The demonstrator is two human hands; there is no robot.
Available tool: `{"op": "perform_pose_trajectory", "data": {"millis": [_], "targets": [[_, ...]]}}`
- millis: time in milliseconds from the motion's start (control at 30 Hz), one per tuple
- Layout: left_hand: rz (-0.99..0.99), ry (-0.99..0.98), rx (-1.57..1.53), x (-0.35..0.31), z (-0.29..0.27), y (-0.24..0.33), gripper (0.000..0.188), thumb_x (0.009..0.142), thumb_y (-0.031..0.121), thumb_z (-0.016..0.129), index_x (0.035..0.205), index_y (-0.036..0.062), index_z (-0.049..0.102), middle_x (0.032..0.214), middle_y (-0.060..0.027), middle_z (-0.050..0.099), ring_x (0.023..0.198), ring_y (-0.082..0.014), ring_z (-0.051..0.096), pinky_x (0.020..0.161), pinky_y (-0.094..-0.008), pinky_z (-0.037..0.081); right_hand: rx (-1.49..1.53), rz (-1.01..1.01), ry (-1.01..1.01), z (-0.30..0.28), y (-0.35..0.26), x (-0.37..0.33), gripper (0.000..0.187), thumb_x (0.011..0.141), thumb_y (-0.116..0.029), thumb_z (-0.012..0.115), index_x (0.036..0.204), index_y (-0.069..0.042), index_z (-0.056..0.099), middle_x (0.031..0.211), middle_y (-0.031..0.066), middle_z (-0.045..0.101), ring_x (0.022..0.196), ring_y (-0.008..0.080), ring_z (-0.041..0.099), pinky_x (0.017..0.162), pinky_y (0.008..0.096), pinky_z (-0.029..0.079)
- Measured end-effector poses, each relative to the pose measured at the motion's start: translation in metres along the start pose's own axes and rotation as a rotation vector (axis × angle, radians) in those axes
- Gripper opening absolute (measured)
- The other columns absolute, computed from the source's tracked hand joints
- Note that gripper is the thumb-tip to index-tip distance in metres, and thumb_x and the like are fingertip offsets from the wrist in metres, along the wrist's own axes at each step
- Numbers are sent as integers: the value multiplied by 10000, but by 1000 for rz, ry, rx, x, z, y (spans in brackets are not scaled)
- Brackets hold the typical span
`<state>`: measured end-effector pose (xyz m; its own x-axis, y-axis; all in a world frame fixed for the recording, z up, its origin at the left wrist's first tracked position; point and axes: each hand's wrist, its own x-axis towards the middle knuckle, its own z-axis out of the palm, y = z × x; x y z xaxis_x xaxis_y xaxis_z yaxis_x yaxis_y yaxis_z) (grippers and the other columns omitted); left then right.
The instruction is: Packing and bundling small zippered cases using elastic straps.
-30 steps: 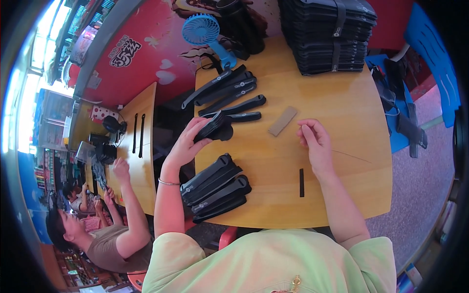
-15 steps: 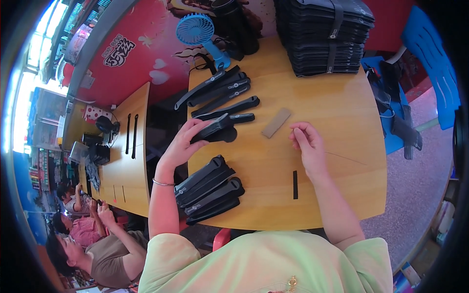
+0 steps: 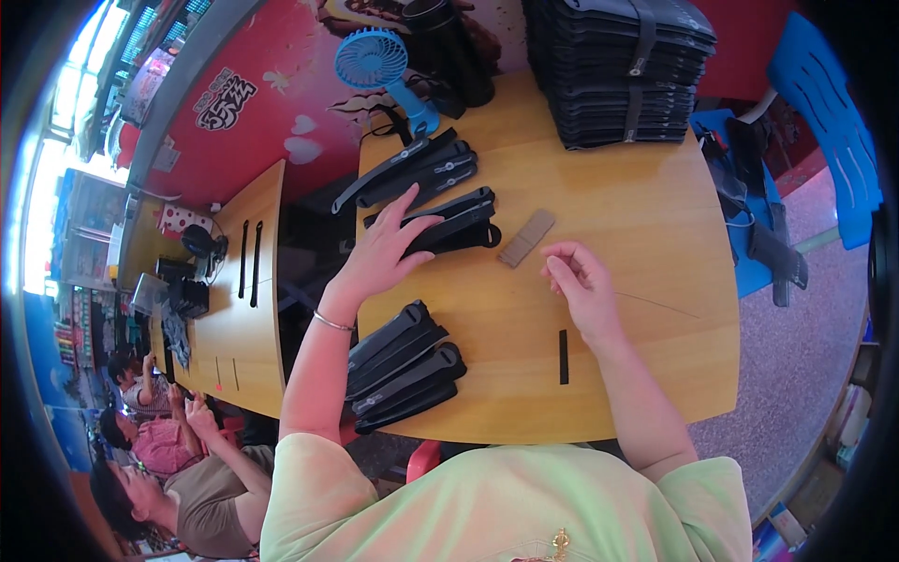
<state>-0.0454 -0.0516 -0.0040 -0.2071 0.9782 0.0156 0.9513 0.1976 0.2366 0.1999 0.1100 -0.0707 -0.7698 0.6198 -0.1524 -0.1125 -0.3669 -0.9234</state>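
Observation:
My left hand (image 3: 386,245) is spread with fingers apart, over a group of black straps (image 3: 464,214) on the wooden table. Part of that group is hidden beneath the hand. On the right, my right hand (image 3: 579,288) hovers over the table, fingers curled in and thumb bent toward them. Whatever it may hold is too small to make out. Just beyond its fingertips lies a flat brown card-like piece (image 3: 527,238). More black straps (image 3: 421,173) lie at the far left, and another group (image 3: 407,370) fans out nearer me. A short black strip (image 3: 564,356) rests below my right hand.
A tall stack of black bundles (image 3: 623,84) stands at the back right. At the back left are a blue fan (image 3: 384,70) and a dark bottle (image 3: 449,51). A blue chair (image 3: 829,131) is at right. Several people sit at left beside another table (image 3: 253,328).
My left hand has let go of the black straps it held, which now lie with the others on the table. Its fingers have spread. My right hand has shifted slightly left and down.

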Motion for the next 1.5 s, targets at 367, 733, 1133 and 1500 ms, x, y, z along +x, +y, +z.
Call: {"op": "perform_pose_trajectory", "data": {"millis": [367,733,1133,1500], "targets": [[-29,-38,90,14,15,-11,492,680,242,796,1078,135,528,1393,-166,437,1285,-342,417,1051,-454,324,-17,14,-84,-1,0,-3,121,918,-65,606,1035,-35,602,860,-38,566,776,32,519,689,183,434],[-10,11,-15,13,27,-15,449,690,175,789,1042,84,525,1362,-163,483,1243,-359,454,1028,-431,353,-30,9,-119,-1,2,-3,133,904,-60,625,1032,-28,608,874,-30,568,779,32,519,699,178,439],[-11,24,-82,9,27,-19,426,687,125,789,994,60,501,1275,-177,545,1172,-369,512,985,-416,409,-37,11,-134,-2,4,-1,132,905,-69,631,1028,-28,609,887,-22,582,794,30,533,703,176,443],[34,-25,-123,0,26,-21,423,674,100,781,999,89,511,1301,-132,524,1206,-347,478,1005,-426,376,-21,21,-122,-2,6,-1,128,908,-73,629,1026,-28,606,886,-29,580,796,29,532,703,175,441]]}}
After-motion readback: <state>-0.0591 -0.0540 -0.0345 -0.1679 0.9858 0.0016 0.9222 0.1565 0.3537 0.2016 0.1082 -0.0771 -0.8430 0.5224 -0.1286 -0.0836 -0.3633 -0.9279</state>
